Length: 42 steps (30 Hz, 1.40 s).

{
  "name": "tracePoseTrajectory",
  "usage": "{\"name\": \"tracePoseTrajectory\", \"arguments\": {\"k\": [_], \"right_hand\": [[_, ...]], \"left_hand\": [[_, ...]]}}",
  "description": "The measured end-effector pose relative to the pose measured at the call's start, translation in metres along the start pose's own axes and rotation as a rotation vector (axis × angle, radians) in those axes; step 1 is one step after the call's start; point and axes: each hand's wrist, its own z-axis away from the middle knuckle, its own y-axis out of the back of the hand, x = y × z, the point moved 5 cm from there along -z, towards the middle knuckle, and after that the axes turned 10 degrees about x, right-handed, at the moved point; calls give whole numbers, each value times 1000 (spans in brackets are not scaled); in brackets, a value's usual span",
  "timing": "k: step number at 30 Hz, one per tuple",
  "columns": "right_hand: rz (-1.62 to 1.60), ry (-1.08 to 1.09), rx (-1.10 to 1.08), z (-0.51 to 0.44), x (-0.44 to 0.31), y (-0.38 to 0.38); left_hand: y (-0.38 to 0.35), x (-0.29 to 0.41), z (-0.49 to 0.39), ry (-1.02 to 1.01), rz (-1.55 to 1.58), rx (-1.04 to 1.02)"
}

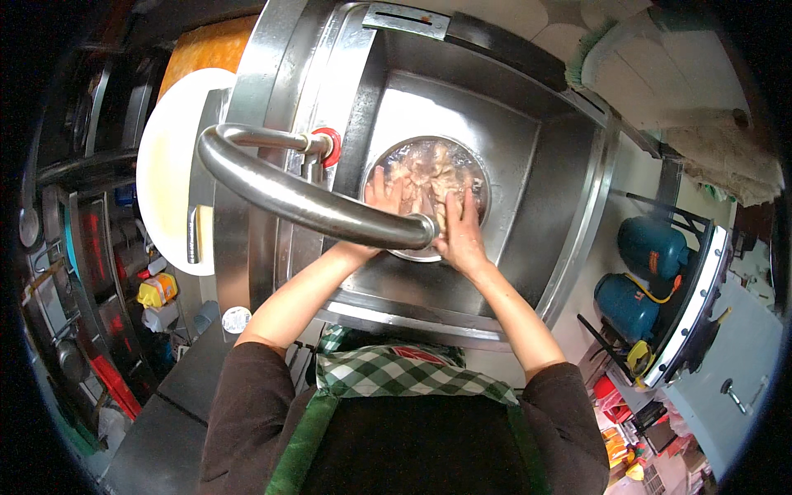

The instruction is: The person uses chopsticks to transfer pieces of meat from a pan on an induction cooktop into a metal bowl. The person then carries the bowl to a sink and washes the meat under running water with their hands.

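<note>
A round metal bowl (487,179) sits on the bottom of a stainless steel sink (513,136). Water and several pale, wet pieces of what looks like raw meat (427,167) fill it. My left hand (385,197) is at the bowl's left side, fingers spread against the pieces; the faucet spout hides its lower part. On the right side, my right hand (463,232) reaches in with its fingers apart and touches the pieces. Neither hand is closed around anything. The curved metal faucet (309,207) ends just above the bowl, between my wrists.
Left of the sink, a cleaver (194,235) lies on a round white cutting board (167,167). A round labelled lid or tub (236,320) is on the counter's corner. Blue-green gas cylinders (628,306) stand at right, beside a metal-edged table (693,303).
</note>
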Motion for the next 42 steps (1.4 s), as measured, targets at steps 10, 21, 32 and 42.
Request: {"name": "tracePoseTrajectory", "arguments": {"k": [10,21,32,42], "right_hand": [[-254,-443,60,-33,43,-84],[-159,-81,-14,-14,0,5],[-758,-553,-360,-55,57,-59],[-403,51,-135,12,-12,-42]], "left_hand": [[-99,-23,-33,168,294,-108],[29,39,-55,-66,143,182],[-34,8,-79,18,-32,-409],[-24,0,-37,-58,446,21]]}}
